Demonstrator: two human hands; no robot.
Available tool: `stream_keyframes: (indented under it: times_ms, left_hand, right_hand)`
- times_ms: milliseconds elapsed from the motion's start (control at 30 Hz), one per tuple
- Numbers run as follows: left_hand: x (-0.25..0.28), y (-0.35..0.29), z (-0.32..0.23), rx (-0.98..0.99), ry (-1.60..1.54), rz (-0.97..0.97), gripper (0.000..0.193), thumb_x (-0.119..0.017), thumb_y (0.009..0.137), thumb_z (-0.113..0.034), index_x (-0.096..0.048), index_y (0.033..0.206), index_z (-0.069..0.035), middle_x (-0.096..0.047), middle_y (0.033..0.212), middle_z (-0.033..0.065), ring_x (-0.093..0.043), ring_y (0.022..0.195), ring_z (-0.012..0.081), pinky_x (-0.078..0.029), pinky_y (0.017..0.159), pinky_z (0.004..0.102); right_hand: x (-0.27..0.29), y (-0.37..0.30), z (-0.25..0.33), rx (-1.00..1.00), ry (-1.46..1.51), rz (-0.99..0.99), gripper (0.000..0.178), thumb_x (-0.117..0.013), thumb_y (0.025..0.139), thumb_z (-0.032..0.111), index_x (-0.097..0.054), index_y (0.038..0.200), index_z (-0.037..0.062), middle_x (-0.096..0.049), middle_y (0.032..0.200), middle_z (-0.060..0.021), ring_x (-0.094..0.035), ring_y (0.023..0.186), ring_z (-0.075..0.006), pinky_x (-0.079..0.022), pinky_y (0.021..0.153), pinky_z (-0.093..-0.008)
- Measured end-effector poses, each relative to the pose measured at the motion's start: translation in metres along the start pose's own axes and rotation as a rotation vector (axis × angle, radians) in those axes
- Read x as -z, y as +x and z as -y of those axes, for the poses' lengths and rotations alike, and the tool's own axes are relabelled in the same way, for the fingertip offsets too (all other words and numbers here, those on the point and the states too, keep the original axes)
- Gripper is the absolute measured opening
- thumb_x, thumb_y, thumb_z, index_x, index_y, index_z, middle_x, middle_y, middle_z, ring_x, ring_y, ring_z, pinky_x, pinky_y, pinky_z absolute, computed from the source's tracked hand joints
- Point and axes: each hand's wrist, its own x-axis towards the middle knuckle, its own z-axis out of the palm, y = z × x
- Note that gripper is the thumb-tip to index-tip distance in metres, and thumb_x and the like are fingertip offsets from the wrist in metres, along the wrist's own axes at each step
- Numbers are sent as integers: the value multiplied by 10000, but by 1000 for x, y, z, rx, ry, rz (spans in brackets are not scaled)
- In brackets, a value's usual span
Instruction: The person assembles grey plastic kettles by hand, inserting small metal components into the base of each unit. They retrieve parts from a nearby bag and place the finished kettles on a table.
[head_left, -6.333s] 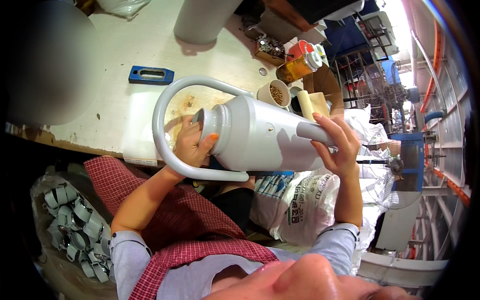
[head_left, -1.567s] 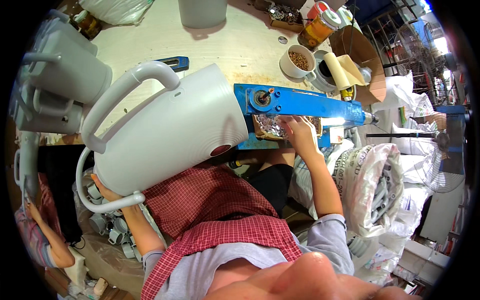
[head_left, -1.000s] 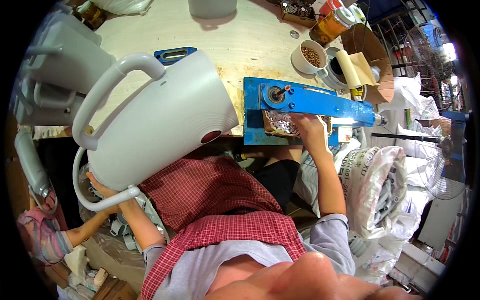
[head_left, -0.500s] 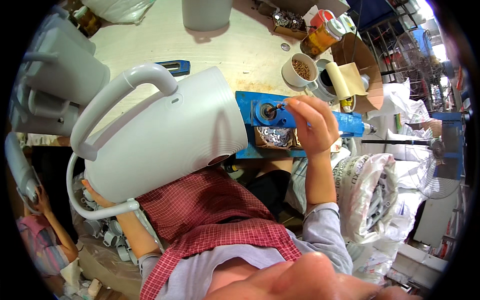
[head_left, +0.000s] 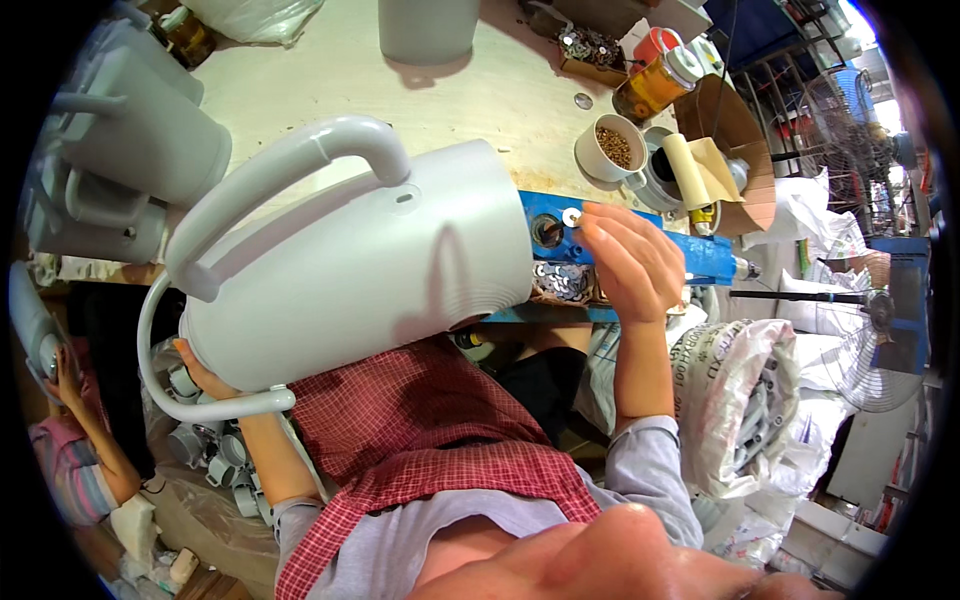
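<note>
A large light-grey plastic vessel [head_left: 350, 270], with a thick tubular handle [head_left: 250, 180] and a thinner curved bail [head_left: 150, 350], lies tilted on its side across my lap. My left hand [head_left: 208, 375] grips it from below at its left end, partly hidden by vessel and bail. A blue bench fixture [head_left: 705, 257] with a round dark socket [head_left: 547, 230] sits at the table edge; the vessel's right end overlaps its left part. Over the fixture, my right hand [head_left: 638, 262] pinches a small shiny metal disc [head_left: 571, 217] at its fingertips.
Below the fixture is a box of loose metal discs [head_left: 563, 282]. A white mug of brown pellets [head_left: 612, 147] and a jar [head_left: 655, 85] stand behind. Grey vessels [head_left: 150, 120] crowd the left; a sack of grey parts [head_left: 745, 410] stands right. A co-worker [head_left: 85, 450] is at far left.
The vessel has shifted right and slightly up, overlapping more of the fixture and hiding a blue-framed piece on the table. The disc's bright face now shows at my right fingertips.
</note>
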Motion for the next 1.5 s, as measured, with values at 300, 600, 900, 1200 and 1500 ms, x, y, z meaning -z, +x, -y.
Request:
stream_keyframes:
  times_ms: [300, 600, 900, 1200, 1500]
  left_hand:
    - [-80, 2, 32, -116, 59, 101, 620, -406, 1017, -511, -622, 1150, 55, -685, 1060, 156, -684, 881, 209, -575, 738, 324]
    - [-83, 9, 61, -185, 363, 273, 683, -384, 996, -560, -533, 1286, 41, -651, 1126, 144, -683, 928, 221, -597, 706, 337]
    - [-71, 9, 65, -358, 533, 405, 634, -320, 1049, -476, -673, 898, 28, -684, 734, 70, -655, 627, 133, -530, 552, 269]
    - [-87, 2, 63, -363, 458, 242, 598, -418, 1033, -466, -622, 725, 4, -619, 617, 23, -560, 562, 89, -428, 515, 244]
    - [-68, 9, 66, -316, 367, 300, 528, -519, 1019, -402, -576, 648, -31, -570, 585, -9, -486, 534, 66, -355, 490, 250]
  right_hand:
    - [27, -43, 42, -806, 613, -118, 246, -783, 808, 89, -646, 949, -59, -634, 856, -78, -570, 733, -145, -455, 681, -244]
    - [33, -62, 37, -1027, 678, -150, 166, -756, 809, 11, -639, 906, -56, -635, 854, -62, -569, 764, -128, -451, 697, -243]
    - [50, -53, 33, -981, 307, 168, 283, -745, 834, 92, -624, 1043, -57, -622, 941, -92, -573, 818, -168, -466, 763, -274]
    - [0, 37, 7, -740, 598, 175, 502, -672, 820, 8, -575, 1312, -6, -655, 1189, -145, -646, 1034, -235, -506, 909, -335]
    - [5, 34, 9, -720, 706, 136, 429, -662, 794, -33, -646, 1222, 2, -676, 1093, -128, -639, 962, -199, -503, 856, -282]
